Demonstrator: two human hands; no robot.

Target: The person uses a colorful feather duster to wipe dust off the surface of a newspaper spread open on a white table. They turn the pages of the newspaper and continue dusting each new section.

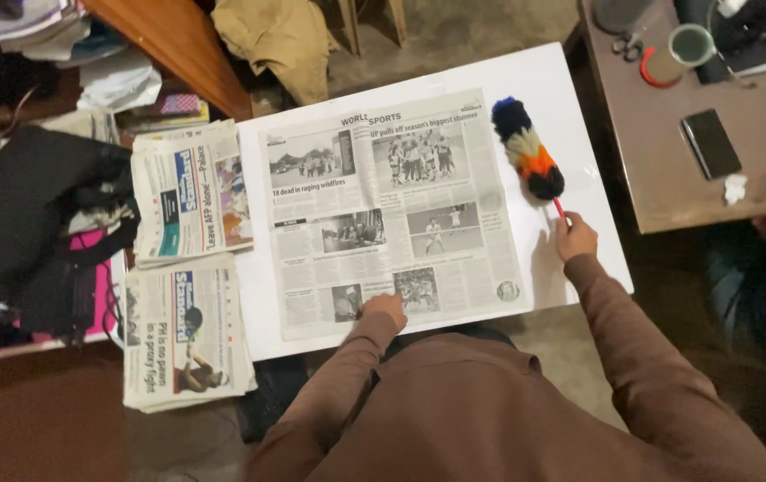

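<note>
duster (527, 148): fluffy head banded dark blue, cream, orange and black, on a thin red handle; lies on the white board, head up and away from the grip, just past the newspaper's right edge.
right hand (575, 237): clenched around the handle's lower end.
left hand (385, 311): pressed flat on the newspaper's lower edge, holding nothing.
newspaper (383, 210): open spread, between the two hands.
white board (579, 89): under the newspaper and duster.
folded papers (188, 259): two stacks, well left of the left hand.
brown table (668, 178): right of the grip, carrying a dark phone (710, 143).
</note>
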